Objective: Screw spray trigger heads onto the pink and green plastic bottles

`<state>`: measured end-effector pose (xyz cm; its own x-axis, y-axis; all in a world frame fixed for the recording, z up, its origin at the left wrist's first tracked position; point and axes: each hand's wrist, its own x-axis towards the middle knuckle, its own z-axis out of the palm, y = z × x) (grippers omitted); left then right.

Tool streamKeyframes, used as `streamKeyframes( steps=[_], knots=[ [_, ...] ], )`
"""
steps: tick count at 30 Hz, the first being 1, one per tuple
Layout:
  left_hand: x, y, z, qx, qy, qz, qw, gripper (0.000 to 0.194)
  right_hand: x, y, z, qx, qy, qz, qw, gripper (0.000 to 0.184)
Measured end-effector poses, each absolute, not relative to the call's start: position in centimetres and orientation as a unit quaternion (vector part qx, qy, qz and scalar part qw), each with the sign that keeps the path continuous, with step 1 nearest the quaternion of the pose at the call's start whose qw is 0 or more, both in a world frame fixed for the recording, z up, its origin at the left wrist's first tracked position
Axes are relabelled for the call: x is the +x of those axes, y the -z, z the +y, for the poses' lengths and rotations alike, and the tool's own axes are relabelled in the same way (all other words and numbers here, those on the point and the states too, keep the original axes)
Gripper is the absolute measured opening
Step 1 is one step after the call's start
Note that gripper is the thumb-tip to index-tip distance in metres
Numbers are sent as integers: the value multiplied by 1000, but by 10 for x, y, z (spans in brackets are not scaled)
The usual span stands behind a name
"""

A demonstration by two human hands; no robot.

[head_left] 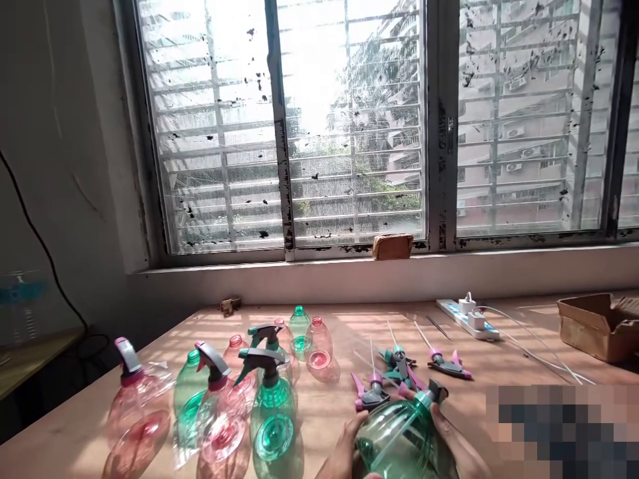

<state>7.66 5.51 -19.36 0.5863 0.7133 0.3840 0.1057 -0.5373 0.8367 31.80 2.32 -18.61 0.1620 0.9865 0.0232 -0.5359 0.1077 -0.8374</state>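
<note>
Close to me, at the bottom of the head view, a green see-through spray bottle is tilted, its neck pointing away. My left hand is wrapped around its left side. My right hand grips it near the neck, beside the dark-and-green trigger head; the lower fingers are hidden. A thin tube shows inside the bottle. Just beyond lie loose trigger heads with tubes, among them a pink-and-grey one, a green-and-grey one and another pink one.
To the left stand pink and green bottles, including a pink one with a trigger head and a green one. A power strip with white cables and a cardboard box are at the right. A pixelated patch covers the lower right.
</note>
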Motion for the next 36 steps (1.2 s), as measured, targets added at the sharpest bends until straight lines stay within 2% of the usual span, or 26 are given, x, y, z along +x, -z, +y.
streamKeyframes(
  steps=[2,8,13,14,18,23,33,36],
  knots=[
    [74,184,50,798,-352,264,411,101,316,181,16,-353,-567,-314,675,70],
    [64,175,44,809,-357,322,339,100,308,166,6,-309,-591,-301,682,66],
    [62,183,47,821,-316,338,335,129,306,159,3,-281,-600,-305,684,59],
    [62,182,47,823,-303,344,335,129,306,159,3,-277,-605,-307,680,57],
    [60,175,43,829,-277,361,326,107,308,166,7,-268,-614,-295,682,60],
    [60,175,45,827,-276,363,328,117,308,177,11,-288,-603,-280,689,70],
    [55,188,52,840,-299,320,319,128,307,176,9,-284,-606,-305,677,69],
    [54,188,54,843,-293,311,325,105,307,175,10,-268,-611,-306,679,70]
  ],
)
